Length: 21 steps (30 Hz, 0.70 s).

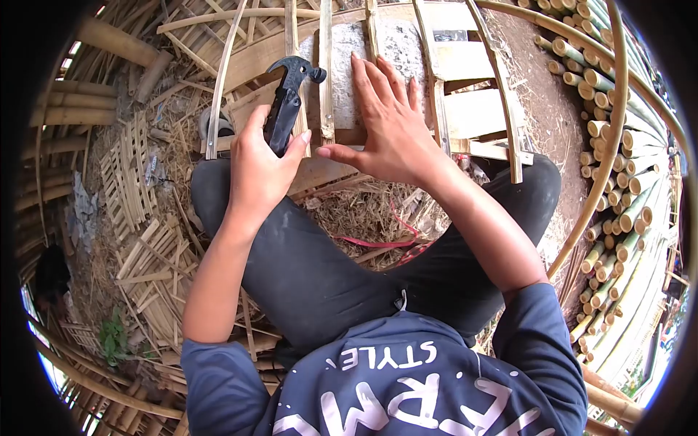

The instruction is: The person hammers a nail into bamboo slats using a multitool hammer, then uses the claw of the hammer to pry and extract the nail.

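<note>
A black claw hammer [285,109] is gripped in my left hand [262,163], its head pointing up and away from me. My right hand [392,131] lies spread, palm down, over the bamboo strips [326,73], its fingers reaching onto a pale rough slab [349,54]. The slab shows between the strips, which run away from me side by side. Wooden boards [465,112] lie beneath the strips on the right. The hammer head is over the strips to the left of my right hand.
A large stack of cut bamboo poles [618,182] stands at the right. A curved bamboo pole [614,138] runs in front of it. Woven bamboo pieces [129,182] and loose offcuts [156,254] cover the ground at left. Red ribbon [374,242] lies among shavings between my legs.
</note>
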{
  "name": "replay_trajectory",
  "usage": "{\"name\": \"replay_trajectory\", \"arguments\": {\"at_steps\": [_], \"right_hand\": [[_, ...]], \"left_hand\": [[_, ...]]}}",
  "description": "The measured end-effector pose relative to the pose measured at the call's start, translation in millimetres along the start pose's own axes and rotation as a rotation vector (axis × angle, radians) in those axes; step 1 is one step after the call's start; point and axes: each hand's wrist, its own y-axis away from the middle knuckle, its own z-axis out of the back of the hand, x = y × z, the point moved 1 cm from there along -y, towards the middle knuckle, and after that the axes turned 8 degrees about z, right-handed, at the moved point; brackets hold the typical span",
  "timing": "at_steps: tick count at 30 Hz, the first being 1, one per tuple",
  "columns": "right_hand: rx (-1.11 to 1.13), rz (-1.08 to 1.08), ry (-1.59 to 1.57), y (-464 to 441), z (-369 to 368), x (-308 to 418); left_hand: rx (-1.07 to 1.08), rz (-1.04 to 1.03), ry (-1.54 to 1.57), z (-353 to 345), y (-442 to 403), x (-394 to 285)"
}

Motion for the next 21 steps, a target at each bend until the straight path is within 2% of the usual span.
{"name": "replay_trajectory", "arguments": {"at_steps": [5, 10, 12, 15, 21], "right_hand": [[-0.015, -0.011, -0.035, 1.3, -1.8, -0.6], [-0.011, -0.009, -0.056, 3.7, -3.7, -1.8], [-0.005, -0.007, -0.059, 4.7, -4.3, -2.8], [0.011, -0.012, -0.077, 5.1, -5.5, -3.4], [0.024, -0.009, -0.081, 4.8, -3.3, -4.2]], "left_hand": [[-0.055, -0.037, 0.186, -2.8, 0.0, 6.0], [0.051, 0.064, 0.246, 18.7, -3.2, -5.6], [0.110, 0.029, 0.126, 31.2, -1.4, -14.3], [0.122, 0.059, 0.127, 40.0, 4.0, -28.2], [0.131, -0.030, 0.137, 50.1, 0.8, -30.6]]}}
